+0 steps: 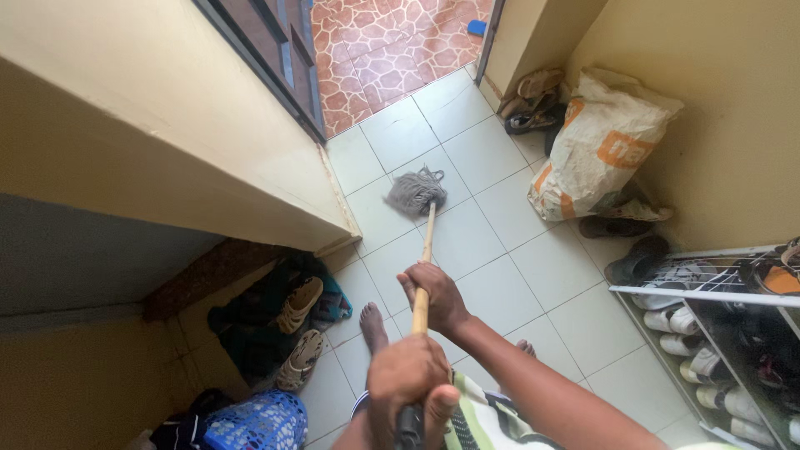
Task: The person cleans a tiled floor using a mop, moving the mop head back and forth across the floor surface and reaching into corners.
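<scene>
Mop: a wooden-handled mop is held out ahead of the body, its grey string head lying flat on the pale floor tiles near the doorway; the long reach lets the head be pressed to the tiles while the bare feet stay behind it.
Right hand: the right hand is wrapped around the middle of the shaft, fingers curled shut on the wood, placed forward so that the head can be steered.
Left hand: the left hand is closed in a fist on the dark upper end of the handle, close to the body, where push can be given.
Shoe rack: a wire shoe rack at the right wall is filled with pairs of shoes on its shelves.
Sack: a white and orange woven sack is leaned in the corner; its contents cannot be seen.
Basket: a blue plastic basket stands at the lower left; what it holds cannot be told.
Loose sandals: sandals are piled on dark cloth under the ledge.
</scene>
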